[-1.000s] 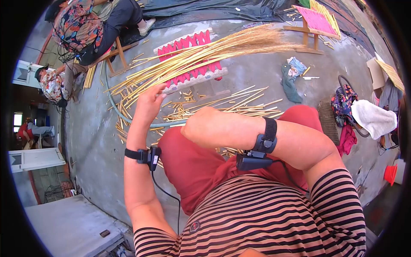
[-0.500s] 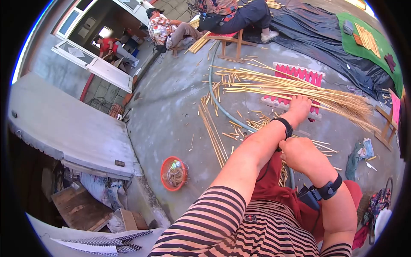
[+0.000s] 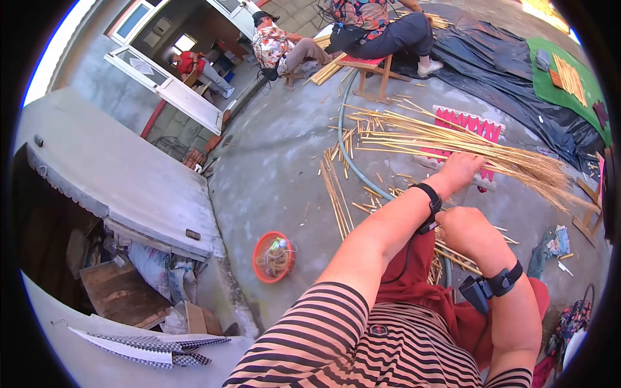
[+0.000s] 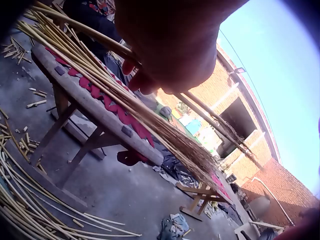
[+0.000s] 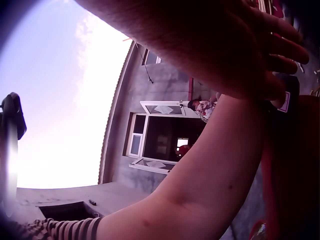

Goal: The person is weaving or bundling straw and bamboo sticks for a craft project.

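My left hand [image 3: 462, 169] reaches out over a low bench topped with pink webbing [image 3: 462, 119]. Across the bench lies a bundle of long dry stalks [image 3: 414, 131] with brushy tips, fanned to the right. In the left wrist view, the left hand [image 4: 165, 50] grips a couple of these stalks [image 4: 100, 38], which stick out on both sides. My right hand [image 3: 471, 229] is at the left wrist, its fingertips on the black wrist camera [image 3: 429, 223]. The right wrist view shows the thumb side of the right hand [image 5: 240, 55] against that camera [image 5: 287, 92], other fingers spread past it.
Short cut stalk pieces [image 4: 37, 104] litter the concrete floor, where a hose [image 3: 359, 173] curves past the bench. An orange basin [image 3: 275, 280] stands left of the arm. Two people sit nearby, one in a floral shirt [image 3: 273, 46]. Black sheeting [image 3: 482, 61] lies behind.
The head view has swung left. The left arm now stretches out to the stalks, and the right hand has come from over the knee to the left wrist. Since half a second ago, both hands barely moved.
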{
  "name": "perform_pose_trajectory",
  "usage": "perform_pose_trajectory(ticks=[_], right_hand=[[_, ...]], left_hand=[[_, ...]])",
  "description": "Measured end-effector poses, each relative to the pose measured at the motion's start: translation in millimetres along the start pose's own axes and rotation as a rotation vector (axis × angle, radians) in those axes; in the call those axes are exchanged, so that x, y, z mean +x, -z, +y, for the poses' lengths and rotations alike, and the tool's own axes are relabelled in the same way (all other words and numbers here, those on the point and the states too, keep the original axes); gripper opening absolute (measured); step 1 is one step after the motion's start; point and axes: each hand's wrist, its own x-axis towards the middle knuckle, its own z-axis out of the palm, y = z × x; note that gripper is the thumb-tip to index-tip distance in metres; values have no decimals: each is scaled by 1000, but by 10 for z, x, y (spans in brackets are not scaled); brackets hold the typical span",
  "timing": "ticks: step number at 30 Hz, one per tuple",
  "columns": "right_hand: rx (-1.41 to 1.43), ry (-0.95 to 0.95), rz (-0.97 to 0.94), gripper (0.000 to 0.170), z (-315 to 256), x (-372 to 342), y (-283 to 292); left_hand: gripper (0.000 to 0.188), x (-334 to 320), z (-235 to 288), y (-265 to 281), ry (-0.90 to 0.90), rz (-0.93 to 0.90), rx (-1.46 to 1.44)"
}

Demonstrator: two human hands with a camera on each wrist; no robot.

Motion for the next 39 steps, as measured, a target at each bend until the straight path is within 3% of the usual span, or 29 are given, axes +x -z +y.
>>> perform_pose_trajectory(ticks=[6, 8, 9, 10, 11, 12, 15, 17, 19, 21, 27, 32, 35, 37, 39], right_hand=[[-2, -27, 25, 22, 136, -13, -18], [-19, -75, 19, 25, 189, -43, 62], [-6, -75, 44, 26, 255, -54, 64], [-32, -130, -3, 24, 315, -45, 80], [-24, -108, 97, 24, 489, -63, -19], [2, -179, 91, 21, 572, -126, 16], [31, -273, 203, 19, 650, -429, 193], [22, -267, 306, 18, 689, -662, 232], [-19, -240, 277, 19, 694, -630, 196], [-14, -307, 108, 19, 653, -540, 157], [-41, -345, 32, 20, 593, -754, 130], [-35, -350, 9, 19, 630, -725, -15], [-31, -346, 12, 18, 668, -718, -54], [-28, -347, 31, 17, 705, -697, -71], [-25, -359, 76, 19, 711, -713, -23]], left_hand=[[23, -4, -118, 859, -77, 549, -319], [14, -106, -126, 1200, 95, 612, -410], [9, -171, -126, 1365, 254, 526, -607], [4, -221, -236, 1409, 167, 553, -729], [3, -301, -179, 1500, 154, 500, -776], [5, -376, -86, 1515, 198, 485, -1078], [11, -581, -7, 1337, 350, 365, -1249], [12, -650, 101, 1130, 401, 317, -1259], [13, -645, 313, 1061, 362, 287, -1225], [13, -579, 378, 920, 289, 241, -1275], [13, -310, 720, 607, 147, 198, -1202], [13, -489, 285, -669, 458, 25, -1273], [13, -410, 237, -737, 520, 97, -1340], [13, -147, 422, -202, 466, 220, -1383], [15, -11, 469, 287, 288, 301, -1285]])
